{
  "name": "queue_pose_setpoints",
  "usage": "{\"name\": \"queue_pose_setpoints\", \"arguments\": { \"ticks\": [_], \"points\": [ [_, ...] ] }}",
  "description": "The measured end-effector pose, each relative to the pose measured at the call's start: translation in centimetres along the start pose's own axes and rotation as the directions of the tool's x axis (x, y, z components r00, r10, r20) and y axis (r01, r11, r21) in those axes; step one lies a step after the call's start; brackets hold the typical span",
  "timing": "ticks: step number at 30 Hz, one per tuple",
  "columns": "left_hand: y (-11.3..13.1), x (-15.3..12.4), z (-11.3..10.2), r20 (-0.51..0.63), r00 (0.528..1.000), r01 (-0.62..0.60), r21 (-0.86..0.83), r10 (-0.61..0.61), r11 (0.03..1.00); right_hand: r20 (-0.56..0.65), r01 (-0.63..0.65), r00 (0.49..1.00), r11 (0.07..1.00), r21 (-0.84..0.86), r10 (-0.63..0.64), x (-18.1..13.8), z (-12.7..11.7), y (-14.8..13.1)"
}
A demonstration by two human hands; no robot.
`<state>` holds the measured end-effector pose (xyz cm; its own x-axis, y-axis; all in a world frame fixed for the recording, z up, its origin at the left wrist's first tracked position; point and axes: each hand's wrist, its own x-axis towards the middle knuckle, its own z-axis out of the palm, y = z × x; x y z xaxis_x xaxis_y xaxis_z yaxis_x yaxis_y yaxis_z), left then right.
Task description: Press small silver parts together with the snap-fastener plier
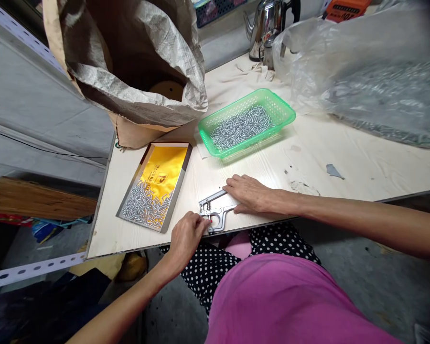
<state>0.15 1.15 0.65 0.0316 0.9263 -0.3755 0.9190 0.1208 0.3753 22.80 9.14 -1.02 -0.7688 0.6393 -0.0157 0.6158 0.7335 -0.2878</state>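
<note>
A pair of silver snap-fastener pliers [220,210] lies at the table's front edge, its jaws toward the left and a spring near the head. My right hand [250,194] is wrapped round the handles. At the jaws is my left hand [188,234], its thumb and forefinger pinched together; a small bit of red shows by the fingertips, but whatever they hold is too small to name. To the left, a shallow tray [185,181] with a yellow lining holds many small silver metal pieces [143,206]. Similar pieces fill the bottom of a green plastic basket [215,152] behind the pliers.
A large paper-and-woven sack [129,93] stands open at the back left. At the right lies a clear plastic bag [372,91] full of small pieces. A metal kettle [267,28] stands at the back, and a grey scrap [334,171] lies on the table [372,167].
</note>
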Motion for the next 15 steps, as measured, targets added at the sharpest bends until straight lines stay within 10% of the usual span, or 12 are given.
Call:
{"name": "queue_pose_setpoints", "arguments": {
  "ticks": [6, 15],
  "points": [
    [2.3, 1.7, 1.1, -0.106, 0.854, -0.476, 0.234, 0.509, 0.848, 0.014, -0.001, 1.0, 1.0, -0.012, 0.001, 0.0, 0.3, -0.4],
    [5.0, 5.3, 1.0, 0.076, 0.858, -0.5, 0.355, 0.509, 0.79, -0.052, -0.118, 0.992, 0.99, -0.079, 0.115, -1.8, 0.6, 0.2]
  ]
}}
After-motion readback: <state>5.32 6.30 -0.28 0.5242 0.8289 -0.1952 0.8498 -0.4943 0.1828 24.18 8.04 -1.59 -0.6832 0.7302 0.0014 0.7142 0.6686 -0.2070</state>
